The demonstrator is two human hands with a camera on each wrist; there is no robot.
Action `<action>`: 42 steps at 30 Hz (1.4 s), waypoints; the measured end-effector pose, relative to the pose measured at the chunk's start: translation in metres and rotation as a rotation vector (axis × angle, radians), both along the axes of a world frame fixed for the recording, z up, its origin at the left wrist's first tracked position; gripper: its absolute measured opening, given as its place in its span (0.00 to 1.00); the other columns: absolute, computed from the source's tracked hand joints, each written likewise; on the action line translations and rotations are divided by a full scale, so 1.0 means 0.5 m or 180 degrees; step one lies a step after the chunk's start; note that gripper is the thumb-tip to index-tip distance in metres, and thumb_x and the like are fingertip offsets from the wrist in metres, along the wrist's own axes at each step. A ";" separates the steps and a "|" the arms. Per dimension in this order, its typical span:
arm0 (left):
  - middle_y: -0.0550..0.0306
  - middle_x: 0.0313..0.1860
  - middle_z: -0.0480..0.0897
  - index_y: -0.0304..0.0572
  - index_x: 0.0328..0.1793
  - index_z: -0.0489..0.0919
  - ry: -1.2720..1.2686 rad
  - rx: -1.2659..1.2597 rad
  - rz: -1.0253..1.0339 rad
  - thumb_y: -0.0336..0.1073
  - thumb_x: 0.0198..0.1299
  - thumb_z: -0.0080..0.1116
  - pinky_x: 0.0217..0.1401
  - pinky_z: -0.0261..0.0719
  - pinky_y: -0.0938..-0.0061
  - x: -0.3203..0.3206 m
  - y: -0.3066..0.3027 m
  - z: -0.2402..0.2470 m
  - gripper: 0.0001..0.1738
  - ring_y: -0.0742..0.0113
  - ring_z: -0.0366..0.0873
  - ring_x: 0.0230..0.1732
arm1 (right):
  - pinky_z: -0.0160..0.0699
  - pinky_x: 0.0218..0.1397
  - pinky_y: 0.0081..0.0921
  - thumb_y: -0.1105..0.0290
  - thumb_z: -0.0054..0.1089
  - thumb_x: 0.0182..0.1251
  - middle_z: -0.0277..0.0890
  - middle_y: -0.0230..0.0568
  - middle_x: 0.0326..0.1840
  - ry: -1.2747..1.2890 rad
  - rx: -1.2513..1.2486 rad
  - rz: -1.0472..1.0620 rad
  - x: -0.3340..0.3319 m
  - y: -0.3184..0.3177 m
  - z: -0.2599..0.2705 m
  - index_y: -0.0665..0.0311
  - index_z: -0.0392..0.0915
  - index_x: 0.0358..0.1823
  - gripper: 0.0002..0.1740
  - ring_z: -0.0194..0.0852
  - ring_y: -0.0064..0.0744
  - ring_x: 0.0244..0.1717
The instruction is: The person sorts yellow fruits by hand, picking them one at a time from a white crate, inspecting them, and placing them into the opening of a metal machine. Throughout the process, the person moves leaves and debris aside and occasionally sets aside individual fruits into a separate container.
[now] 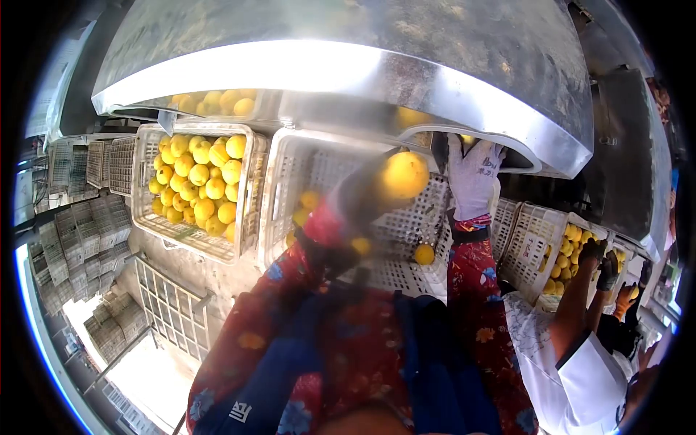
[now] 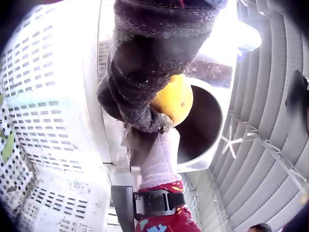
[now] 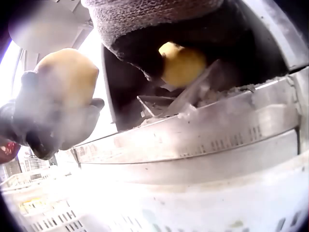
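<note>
Gripped in my left hand point(image 1: 359, 192), in a dark glove, is a yellow fruit point(image 1: 404, 175) above a white crate; the left wrist view shows the fingers point(image 2: 149, 118) curled round this fruit point(image 2: 176, 99). My right hand point(image 1: 475, 174), in a pale glove with a dark palm, reaches into the opening of the metal chute. There its fingers bend over another yellow fruit point(image 3: 183, 65), seen in the right wrist view beside loose scraps on the metal lip point(image 3: 193, 128). The far side of that fruit is hidden.
Below my hands, the white crate point(image 1: 279, 170) holds a few yellow fruits. A full crate point(image 1: 246, 196) stands left of it. Farther right, a person in a white shirt point(image 1: 562, 362) works at more crates. Stacked crates point(image 1: 80, 232) and a metal rack point(image 1: 172, 304) stand at the left.
</note>
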State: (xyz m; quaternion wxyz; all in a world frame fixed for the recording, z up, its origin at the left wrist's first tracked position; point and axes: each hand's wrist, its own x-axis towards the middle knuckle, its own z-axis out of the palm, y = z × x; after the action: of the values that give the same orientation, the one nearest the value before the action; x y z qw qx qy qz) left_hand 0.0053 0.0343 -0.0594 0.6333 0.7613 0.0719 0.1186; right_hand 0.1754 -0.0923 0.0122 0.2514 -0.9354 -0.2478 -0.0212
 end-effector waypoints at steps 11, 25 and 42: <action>0.43 0.57 0.80 0.31 0.71 0.67 0.0555 -0.1638 -0.0051 0.37 0.60 0.66 0.55 0.83 0.69 0.051 -0.053 -0.049 0.35 0.60 0.81 0.55 | 0.66 0.75 0.40 0.79 0.71 0.54 0.56 0.57 0.77 0.0702 0.1864 0.2089 -0.132 -0.109 0.024 0.68 0.53 0.79 0.51 0.57 0.50 0.78; 0.55 0.48 0.82 0.34 0.66 0.74 0.0300 -0.1930 0.0965 0.34 0.72 0.55 0.42 0.81 0.80 0.016 -0.069 0.126 0.19 0.74 0.80 0.39 | 0.79 0.48 0.24 0.72 0.81 0.50 0.69 0.43 0.61 0.1797 0.2202 0.0551 -0.186 -0.124 0.050 0.65 0.59 0.72 0.49 0.74 0.31 0.55; 0.47 0.56 0.84 0.42 0.63 0.79 0.2965 0.1058 0.0575 0.54 0.65 0.60 0.61 0.78 0.62 -0.141 0.096 -0.240 0.29 0.52 0.82 0.58 | 0.80 0.51 0.43 0.57 0.77 0.54 0.76 0.61 0.55 -0.1385 0.0810 -0.0070 0.004 0.016 -0.019 0.71 0.76 0.53 0.32 0.78 0.62 0.50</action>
State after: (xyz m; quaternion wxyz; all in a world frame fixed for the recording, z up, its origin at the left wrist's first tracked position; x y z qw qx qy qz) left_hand -0.0651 0.0821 -0.1796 0.3913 0.8147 0.3928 -0.1697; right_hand 0.1772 -0.0843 0.0029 0.3076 -0.8723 -0.2812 -0.2558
